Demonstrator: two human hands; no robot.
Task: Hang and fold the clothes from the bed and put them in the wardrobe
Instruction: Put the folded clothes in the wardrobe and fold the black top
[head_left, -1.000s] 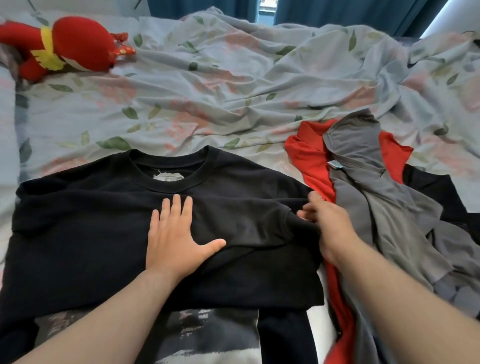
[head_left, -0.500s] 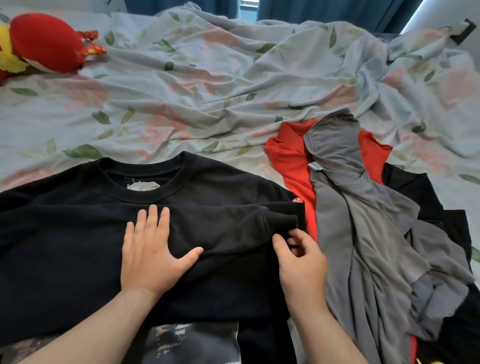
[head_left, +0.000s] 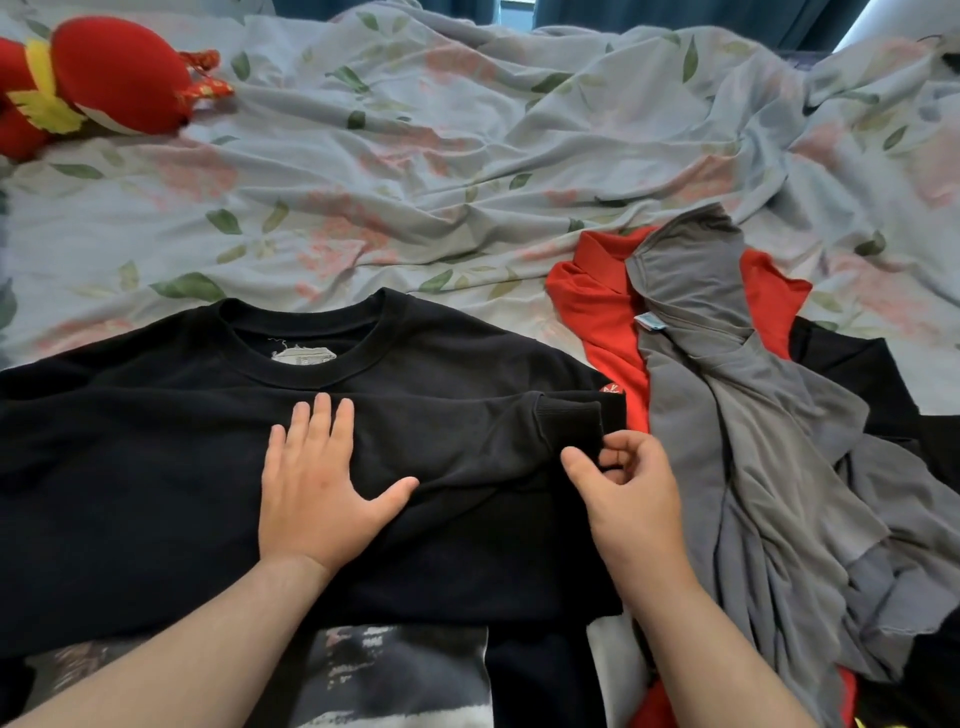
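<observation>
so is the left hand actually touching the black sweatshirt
Touching. The head view shows the left hand lying flat, fingers spread, on the black sweatshirt, with no gap under the palm or thumb.

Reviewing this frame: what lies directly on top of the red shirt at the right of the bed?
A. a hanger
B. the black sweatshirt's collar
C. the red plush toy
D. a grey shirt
D: the grey shirt is draped over the red shirt, whose fabric shows on both sides of it.
</observation>
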